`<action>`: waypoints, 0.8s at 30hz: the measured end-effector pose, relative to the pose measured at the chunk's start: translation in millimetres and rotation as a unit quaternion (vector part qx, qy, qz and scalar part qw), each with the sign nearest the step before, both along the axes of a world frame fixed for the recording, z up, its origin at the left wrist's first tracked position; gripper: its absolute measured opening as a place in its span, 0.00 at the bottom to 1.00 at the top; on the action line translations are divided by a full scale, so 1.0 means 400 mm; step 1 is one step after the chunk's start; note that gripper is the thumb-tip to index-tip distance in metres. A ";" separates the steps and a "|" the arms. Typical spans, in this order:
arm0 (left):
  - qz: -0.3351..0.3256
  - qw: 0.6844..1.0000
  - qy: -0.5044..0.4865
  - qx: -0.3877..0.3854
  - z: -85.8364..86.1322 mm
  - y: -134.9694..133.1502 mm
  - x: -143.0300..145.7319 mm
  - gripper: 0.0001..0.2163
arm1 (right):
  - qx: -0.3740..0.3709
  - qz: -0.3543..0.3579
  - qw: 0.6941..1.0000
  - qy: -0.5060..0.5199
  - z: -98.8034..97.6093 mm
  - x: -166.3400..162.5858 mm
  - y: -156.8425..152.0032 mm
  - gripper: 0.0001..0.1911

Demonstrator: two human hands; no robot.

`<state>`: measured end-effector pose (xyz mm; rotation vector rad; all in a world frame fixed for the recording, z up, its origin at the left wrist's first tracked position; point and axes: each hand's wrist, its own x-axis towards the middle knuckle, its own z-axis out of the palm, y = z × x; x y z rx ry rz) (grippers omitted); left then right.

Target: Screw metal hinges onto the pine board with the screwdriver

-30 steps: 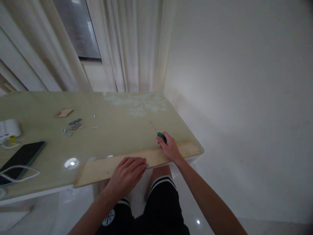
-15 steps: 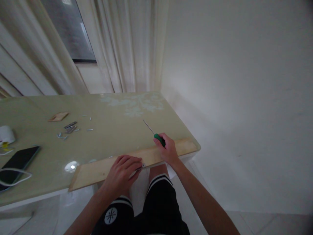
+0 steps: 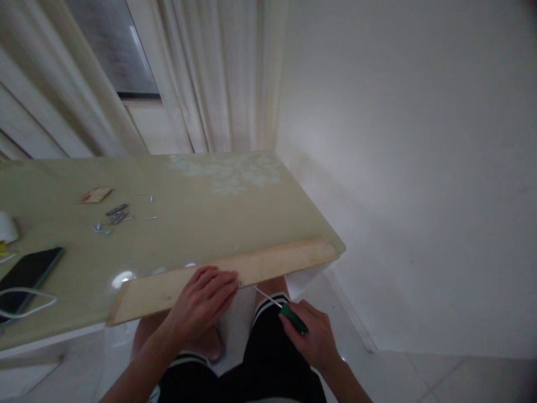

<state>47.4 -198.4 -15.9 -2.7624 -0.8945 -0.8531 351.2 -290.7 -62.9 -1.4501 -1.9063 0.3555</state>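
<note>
A long pale wooden board [image 3: 277,258] lies along the table's front edge, its near side slightly overhanging. My left hand [image 3: 205,299] grips that near edge, fingers over the top and the thumb below, out of sight. Just past its fingertips shows a small metal piece [image 3: 240,285] at the board's edge; most of it is hidden. In my right hand [image 3: 312,333] is a green-handled screwdriver [image 3: 293,318], held in front of the board above my lap. Its shaft points up and left, with the tip close to the metal piece; whether they touch I cannot tell.
Several screws [image 3: 100,229] and small metal parts [image 3: 118,217] lie loose on the table [image 3: 201,218], near a small flat wooden-looking piece [image 3: 96,195]. At the left are a dark phone [image 3: 31,274] and a white cable [image 3: 46,296]. A wall [image 3: 398,196] rises at the right.
My right hand has brought the screwdriver down from above the board to its near side, swinging the tip towards the metal piece. My left hand stays on the board. The view has shifted slightly.
</note>
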 end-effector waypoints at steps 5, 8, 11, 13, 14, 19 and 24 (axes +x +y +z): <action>-0.006 1.000 -0.026 0.006 0.005 0.001 0.005 0.12 | -0.015 0.015 0.999 -0.034 -0.005 -0.018 0.025 0.11; -0.010 0.999 -0.038 0.018 0.015 0.002 0.010 0.10 | -0.033 0.010 0.998 -0.048 0.004 -0.024 0.022 0.11; -0.013 0.999 -0.039 0.020 0.018 0.002 0.011 0.10 | -0.048 0.008 0.997 -0.052 0.018 -0.028 0.011 0.11; -0.014 0.999 -0.042 0.017 0.014 0.002 0.010 0.11 | -0.053 0.011 0.998 -0.044 0.026 -0.032 0.006 0.11; -0.014 0.999 -0.045 0.015 0.012 0.002 0.010 0.11 | -0.054 0.014 0.998 -0.040 0.028 -0.034 0.006 0.11; -0.021 0.998 -0.054 0.004 0.018 0.004 0.014 0.07 | -0.038 0.012 0.998 -0.043 0.020 -0.040 0.019 0.09; -0.002 0.998 -0.065 0.017 0.023 -0.018 0.010 0.08 | -0.063 -0.001 0.998 0.015 -0.021 -0.040 0.012 0.09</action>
